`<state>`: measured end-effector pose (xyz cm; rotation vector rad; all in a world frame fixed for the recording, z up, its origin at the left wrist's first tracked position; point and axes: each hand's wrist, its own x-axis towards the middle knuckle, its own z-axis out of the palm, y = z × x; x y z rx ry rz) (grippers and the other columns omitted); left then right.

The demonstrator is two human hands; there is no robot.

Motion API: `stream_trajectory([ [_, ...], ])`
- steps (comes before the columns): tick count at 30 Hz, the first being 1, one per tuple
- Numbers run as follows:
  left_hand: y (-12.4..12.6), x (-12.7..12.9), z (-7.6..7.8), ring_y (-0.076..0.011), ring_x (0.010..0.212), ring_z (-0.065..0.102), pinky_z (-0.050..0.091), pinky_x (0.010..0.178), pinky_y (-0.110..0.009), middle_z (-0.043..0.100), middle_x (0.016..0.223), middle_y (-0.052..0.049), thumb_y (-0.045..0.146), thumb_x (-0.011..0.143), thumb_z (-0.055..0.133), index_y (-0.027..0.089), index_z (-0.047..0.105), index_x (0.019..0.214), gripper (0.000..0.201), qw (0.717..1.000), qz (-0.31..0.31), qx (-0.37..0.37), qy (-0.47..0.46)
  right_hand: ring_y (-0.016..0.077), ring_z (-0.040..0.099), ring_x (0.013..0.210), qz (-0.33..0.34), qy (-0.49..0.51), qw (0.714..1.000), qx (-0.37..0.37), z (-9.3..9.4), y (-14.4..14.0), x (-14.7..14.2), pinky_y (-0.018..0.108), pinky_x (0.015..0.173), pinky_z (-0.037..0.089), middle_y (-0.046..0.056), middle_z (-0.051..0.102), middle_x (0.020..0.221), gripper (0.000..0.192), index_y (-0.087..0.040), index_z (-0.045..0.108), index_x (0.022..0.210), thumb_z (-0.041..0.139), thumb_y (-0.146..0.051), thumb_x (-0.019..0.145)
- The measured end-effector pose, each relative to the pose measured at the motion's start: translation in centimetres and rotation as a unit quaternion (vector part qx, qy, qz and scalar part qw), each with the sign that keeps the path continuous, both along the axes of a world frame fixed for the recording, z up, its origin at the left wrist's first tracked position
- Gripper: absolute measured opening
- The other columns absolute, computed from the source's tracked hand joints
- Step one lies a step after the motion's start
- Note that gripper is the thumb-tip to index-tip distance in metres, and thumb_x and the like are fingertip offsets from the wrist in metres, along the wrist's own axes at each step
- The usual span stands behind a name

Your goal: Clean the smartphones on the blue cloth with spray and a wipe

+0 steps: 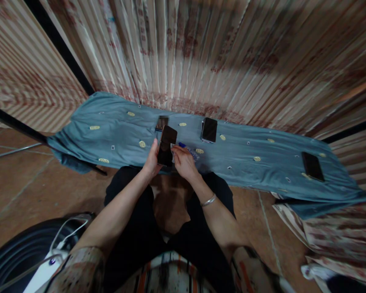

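Head view: a patterned curtain [219,53] in cream and red-brown stripes fills the background behind the work surface. A blue-grey cloth [116,122] with small yellow oval motifs covers the long low surface in front of the seated person and hangs over its left end.

On the cloth, well apart from the hands, a dark phone [312,166] lies flat near the right end. A second phone [209,130] lies flat near the middle, just beyond the hands.

The held phone [166,145] is a dark slab with a glossy black face, raised on edge and tilted above the near edge of the cloth. The left hand [151,160] grips it from the left side, fingers wrapped behind it and thumb along its edge. The right hand [183,161] is curled at the phone's lower right corner, fingertips bunched against it; whether they pinch a small white item cannot be told. A silver bracelet [208,200] sits on the right wrist.

A small blue-capped object [187,149] lies on the cloth just beside the right hand, partly hidden by it.
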<state>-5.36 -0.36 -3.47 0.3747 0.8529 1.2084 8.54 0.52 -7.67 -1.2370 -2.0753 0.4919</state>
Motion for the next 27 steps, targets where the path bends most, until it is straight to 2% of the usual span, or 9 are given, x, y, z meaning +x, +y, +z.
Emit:
stream_trajectory([
  [6, -0.1, 0.5, -0.2, -0.0267, 0.105, 0.076, 0.059, 0.096, -0.037, 0.082, 0.098, -0.008, 0.044, 0.11, 0.029, 0.016, 0.074, 0.125, 0.056, 1.0, 0.019, -0.003, -0.016, 0.0249, 0.068, 0.121, 0.005, 0.008, 1.0, 0.015, 0.1, 0.0, -0.5, 0.044, 0.114, 0.05, 0.01, 0.073, 0.133, 0.036, -0.02, 0.073, 0.12, 0.048, -0.01, 0.097],
  [12, -0.1, 0.7, -0.6, -0.0252, 0.109, 0.075, 0.057, 0.102, -0.038, 0.081, 0.108, -0.011, 0.04, 0.11, 0.031, 0.012, 0.069, 0.135, 0.053, 1.0, 0.016, -0.003, -0.009, 0.0263, 0.064, 0.128, 0.03, 0.014, 0.999, 0.024, 0.5, -0.1, -1.1, 0.046, 0.118, 0.046, 0.012, 0.071, 0.137, 0.038, -0.019, 0.072, 0.126, 0.045, -0.014, 0.1],
  [18, -0.2, 1.0, -0.6, -0.0223, 0.108, 0.075, 0.058, 0.099, -0.034, 0.079, 0.114, -0.01, 0.041, 0.11, 0.033, 0.014, 0.066, 0.14, 0.051, 1.0, 0.017, -0.005, -0.005, 0.0243, 0.061, 0.135, 0.054, 0.017, 0.998, 0.034, 0.7, -0.3, -1.3, 0.042, 0.122, 0.043, 0.011, 0.067, 0.144, 0.04, -0.019, 0.071, 0.132, 0.045, -0.016, 0.102],
  [24, -0.1, 1.0, 0.3, -0.0274, 0.105, 0.077, 0.06, 0.097, -0.039, 0.081, 0.108, -0.011, 0.042, 0.11, 0.025, 0.014, 0.066, 0.139, 0.057, 1.0, 0.019, -0.011, -0.013, 0.0235, 0.059, 0.137, 0.044, 0.015, 0.999, 0.027, 0.2, -0.1, -0.7, 0.044, 0.123, 0.042, 0.01, 0.066, 0.146, 0.043, -0.021, 0.069, 0.135, 0.046, -0.012, 0.099],
  [27, 0.1, 0.7, 0.2, -0.03, 0.104, 0.077, 0.06, 0.096, -0.042, 0.082, 0.104, -0.011, 0.047, 0.109, 0.026, 0.015, 0.069, 0.136, 0.06, 1.0, 0.012, -0.019, -0.011, 0.0247, 0.06, 0.135, 0.021, 0.009, 1.0, 0.018, -0.1, 0.1, -0.3, 0.045, 0.122, 0.043, 0.011, 0.066, 0.145, 0.044, -0.02, 0.069, 0.134, 0.046, -0.011, 0.098],
])
